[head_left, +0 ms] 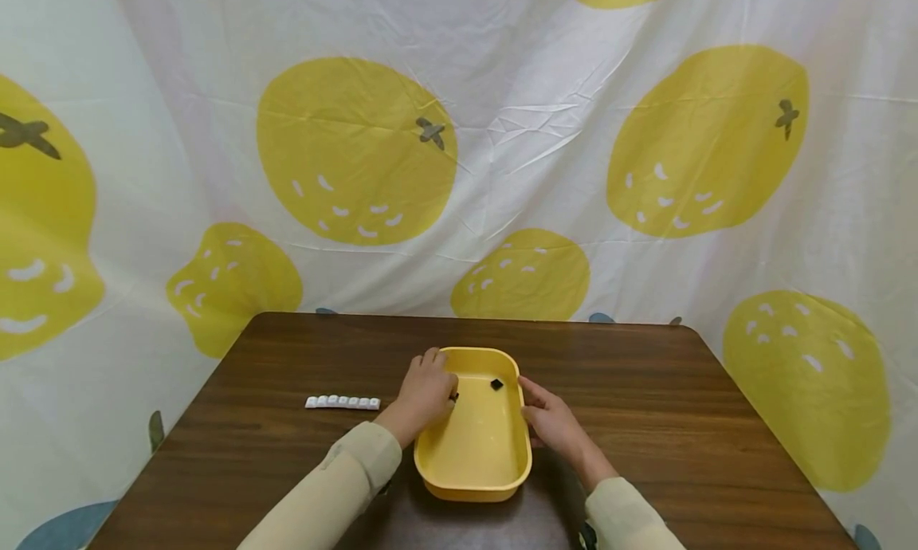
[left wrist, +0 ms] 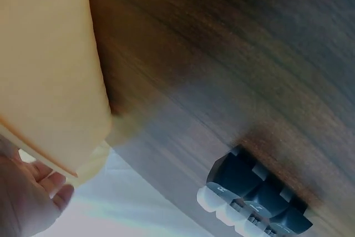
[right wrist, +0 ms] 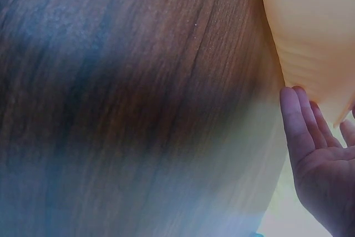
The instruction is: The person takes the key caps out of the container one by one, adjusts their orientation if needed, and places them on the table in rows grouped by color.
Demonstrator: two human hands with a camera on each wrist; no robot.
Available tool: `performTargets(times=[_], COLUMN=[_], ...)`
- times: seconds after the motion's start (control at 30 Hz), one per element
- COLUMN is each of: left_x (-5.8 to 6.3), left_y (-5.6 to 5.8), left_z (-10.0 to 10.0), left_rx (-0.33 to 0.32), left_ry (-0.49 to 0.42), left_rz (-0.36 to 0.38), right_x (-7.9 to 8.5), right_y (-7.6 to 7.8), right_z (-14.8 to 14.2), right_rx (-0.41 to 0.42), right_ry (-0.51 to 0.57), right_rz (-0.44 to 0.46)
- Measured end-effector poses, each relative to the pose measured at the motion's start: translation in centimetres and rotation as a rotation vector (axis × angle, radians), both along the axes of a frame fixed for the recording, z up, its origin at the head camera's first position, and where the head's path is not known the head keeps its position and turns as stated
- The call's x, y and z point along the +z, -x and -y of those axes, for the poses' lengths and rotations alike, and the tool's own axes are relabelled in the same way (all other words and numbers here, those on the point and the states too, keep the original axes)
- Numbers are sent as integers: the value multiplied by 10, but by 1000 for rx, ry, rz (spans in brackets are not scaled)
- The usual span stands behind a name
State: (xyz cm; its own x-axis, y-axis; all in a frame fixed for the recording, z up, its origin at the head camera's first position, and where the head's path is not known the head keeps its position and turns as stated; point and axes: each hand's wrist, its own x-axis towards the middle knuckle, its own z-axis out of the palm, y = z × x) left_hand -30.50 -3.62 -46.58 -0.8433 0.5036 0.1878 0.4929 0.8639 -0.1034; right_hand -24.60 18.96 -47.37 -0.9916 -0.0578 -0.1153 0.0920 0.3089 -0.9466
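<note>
A yellow tray (head_left: 473, 462) stands between both hands. My left hand (head_left: 428, 386) reaches over its left rim, with a small black keycap (head_left: 455, 396) pinched at the fingertips, mostly hidden by them. Another black keycap (head_left: 496, 384) lies on the tray floor towards the far right corner. In the left wrist view the left hand (left wrist: 28, 198) shows at the tray's rim, fingers bent. My right hand (head_left: 555, 422) touches the tray's right side from outside. In the right wrist view its fingers (right wrist: 299, 120) lie nearly straight against the outer wall.
Left of the tray, a row of white keycaps (head_left: 342, 402) stands on the brown wooden table (head_left: 660, 438). Several black keycaps (left wrist: 255, 192) sit beside the white ones in the left wrist view. A lemon-print curtain (head_left: 516, 175) hangs behind the table.
</note>
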Motion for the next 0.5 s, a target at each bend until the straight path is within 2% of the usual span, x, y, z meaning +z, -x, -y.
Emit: performTargets(times=[0.13, 0.33, 0.5], left_x=[2, 7, 10], left_y=[1, 2, 0], left_z=[1, 1, 2], left_rx=[-51, -102, -122], left_ry=[-135, -320, -404], left_rz=[16, 140, 206], right_x=[1, 3, 3], right_y=[-1, -2, -2], right_z=[0, 0, 0], right_rx=[6, 11, 13], right_ry=[3, 1, -14], right_rz=[-4, -5, -16])
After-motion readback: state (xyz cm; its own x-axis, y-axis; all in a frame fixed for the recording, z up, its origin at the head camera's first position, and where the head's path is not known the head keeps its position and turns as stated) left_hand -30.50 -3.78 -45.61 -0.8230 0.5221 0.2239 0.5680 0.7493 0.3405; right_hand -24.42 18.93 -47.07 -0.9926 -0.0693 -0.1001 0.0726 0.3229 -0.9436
